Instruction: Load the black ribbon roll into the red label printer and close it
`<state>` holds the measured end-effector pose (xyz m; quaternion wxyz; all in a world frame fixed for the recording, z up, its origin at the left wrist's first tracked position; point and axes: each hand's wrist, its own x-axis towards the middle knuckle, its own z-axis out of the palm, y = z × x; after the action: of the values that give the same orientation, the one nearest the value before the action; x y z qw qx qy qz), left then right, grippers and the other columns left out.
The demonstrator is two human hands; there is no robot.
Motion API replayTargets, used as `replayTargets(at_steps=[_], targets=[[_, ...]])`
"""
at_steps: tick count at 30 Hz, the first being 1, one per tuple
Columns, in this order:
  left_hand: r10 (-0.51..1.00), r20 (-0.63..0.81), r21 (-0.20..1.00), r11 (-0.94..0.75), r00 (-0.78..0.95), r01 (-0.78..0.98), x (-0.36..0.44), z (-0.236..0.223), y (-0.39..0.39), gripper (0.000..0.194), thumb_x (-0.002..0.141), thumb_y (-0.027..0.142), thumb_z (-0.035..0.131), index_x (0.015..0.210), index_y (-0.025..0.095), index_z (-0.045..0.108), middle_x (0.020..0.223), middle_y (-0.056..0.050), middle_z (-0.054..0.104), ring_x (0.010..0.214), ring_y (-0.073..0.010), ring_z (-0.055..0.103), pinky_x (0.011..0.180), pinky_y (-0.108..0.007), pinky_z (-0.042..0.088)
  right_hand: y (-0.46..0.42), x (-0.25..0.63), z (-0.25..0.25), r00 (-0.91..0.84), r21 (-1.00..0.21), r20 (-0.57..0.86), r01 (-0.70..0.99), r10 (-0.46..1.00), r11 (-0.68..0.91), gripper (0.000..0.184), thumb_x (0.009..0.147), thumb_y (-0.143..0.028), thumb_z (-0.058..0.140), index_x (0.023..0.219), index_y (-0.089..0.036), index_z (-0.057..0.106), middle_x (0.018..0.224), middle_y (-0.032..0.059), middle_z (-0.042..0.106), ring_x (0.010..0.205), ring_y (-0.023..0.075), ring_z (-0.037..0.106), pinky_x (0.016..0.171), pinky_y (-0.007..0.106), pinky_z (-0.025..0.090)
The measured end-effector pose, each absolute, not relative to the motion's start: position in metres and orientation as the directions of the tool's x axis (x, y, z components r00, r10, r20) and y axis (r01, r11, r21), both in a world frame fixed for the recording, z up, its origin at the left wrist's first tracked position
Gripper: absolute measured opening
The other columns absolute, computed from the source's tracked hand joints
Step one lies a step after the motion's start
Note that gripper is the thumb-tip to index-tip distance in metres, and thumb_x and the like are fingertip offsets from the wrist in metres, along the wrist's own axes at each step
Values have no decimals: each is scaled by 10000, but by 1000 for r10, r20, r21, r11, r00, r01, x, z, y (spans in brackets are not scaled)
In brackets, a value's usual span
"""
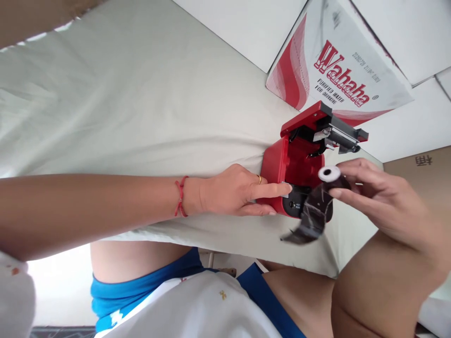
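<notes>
A red printer (273, 162) with a black front panel stands on the cloth, its lid (306, 119) raised and its hollow inside exposed. My left hand (237, 190) grips the printer's near left edge, the index finger stretched along the rim and the thumb against the outside. The other left fingers are hidden. Pinched in my right hand (384, 197) is a small paper roll (330, 174) with a white end and dark core hole, held just off the printer's front right. A dark, glossy strip with pale lines hangs loose from it across the front panel.
Behind the printer stands a white and red Wahaha water carton (334, 65), against white wall panels. A brown cardboard box (423, 164) is at the right. The pale green cloth (141, 103) spreads wrinkled to the left, its front edge near my lap.
</notes>
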<state>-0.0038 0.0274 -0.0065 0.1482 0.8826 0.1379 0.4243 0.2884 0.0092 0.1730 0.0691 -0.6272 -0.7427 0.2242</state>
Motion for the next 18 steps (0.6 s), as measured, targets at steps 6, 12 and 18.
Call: replayTargets(at_steps=[6,12,18], targets=[[366,678,392,-914,637,108,-6,-8,27,494,1198,494,383,1592,203,444,854,5,763,623,-140,633,599,-272,418,36,254,162,-122,-141,-218,986,968,93,451,892,-579,707,1192,-275,853,701,22,691,550,184,546,651,394,524],[396,628,450,-887,670,102,-7,-8,26,509,1178,493,457,1615,232,459,906,-15,772,663,-146,651,619,-268,432,41,250,161,-54,-65,-223,997,973,40,467,923,-562,700,1286,-296,825,635,-7,680,540,199,575,599,364,474],[387,622,435,-894,680,111,-6,-8,28,515,1194,519,367,1597,218,478,828,2,735,625,-142,617,599,-275,406,36,250,158,-138,-202,-280,976,950,82,483,946,-579,648,1307,-300,808,675,-7,724,567,212,626,616,375,509]])
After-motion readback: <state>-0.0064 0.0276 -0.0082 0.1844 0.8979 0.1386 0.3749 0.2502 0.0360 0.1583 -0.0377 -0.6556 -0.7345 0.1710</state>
